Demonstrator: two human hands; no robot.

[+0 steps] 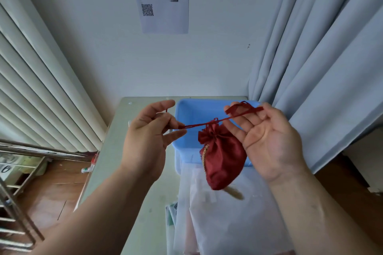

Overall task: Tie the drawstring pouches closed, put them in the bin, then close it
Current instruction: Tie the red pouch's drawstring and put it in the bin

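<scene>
A dark red satin pouch (222, 157) with a gold tassel hangs in the air from its red drawstring (199, 125), its mouth gathered shut. My left hand (149, 130) pinches the left end of the string. My right hand (263, 130) holds the right end between thumb and fingers, palm toward me. The string is stretched taut between the two hands. Behind and below the pouch stands an open blue plastic bin (186, 116) on the table.
A translucent lid or sheet (228, 213) lies on the pale green table (116, 151) in front of the bin. A radiator is on the left, a metal rack (20, 172) at lower left, grey curtains on the right.
</scene>
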